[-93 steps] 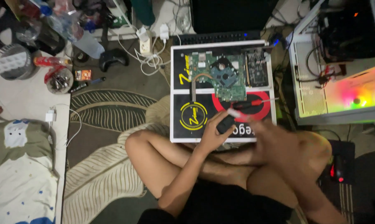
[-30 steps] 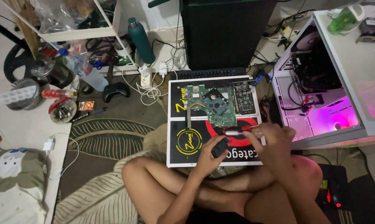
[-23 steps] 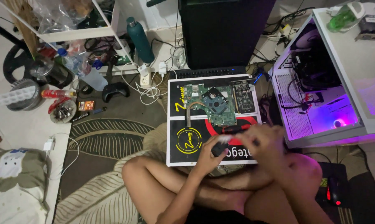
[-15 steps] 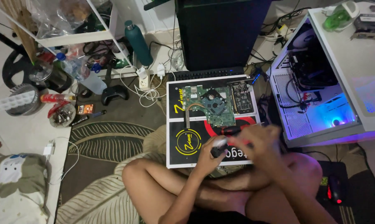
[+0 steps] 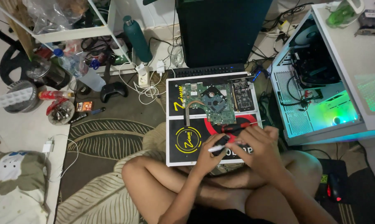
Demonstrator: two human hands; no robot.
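I sit cross-legged on the floor behind a black mat (image 5: 183, 120) with yellow and red logos. My left hand (image 5: 207, 155) is closed on a small black object (image 5: 222, 144) at the mat's near edge. My right hand (image 5: 258, 145) pinches a thin white pen-like item (image 5: 217, 147), and its tip rests against that black object. A red-handled screwdriver (image 5: 239, 127) lies on the mat just beyond my hands. Farther back on the mat lie a green circuit board (image 5: 208, 101) with a copper heat pipe and a smaller dark board (image 5: 242, 94).
An open white computer case (image 5: 320, 103) glowing green stands at the right. A black tower (image 5: 222, 31) and a keyboard (image 5: 208, 71) are behind the mat. At the left are a green bottle (image 5: 137, 39), a game controller (image 5: 112, 90), a power strip (image 5: 144, 76) and cables. A mouse (image 5: 332, 188) lies by my right knee.
My hands have drawn together over the mat's near edge, and the white item now meets the black object. The case's glow has turned from pink and purple to green.
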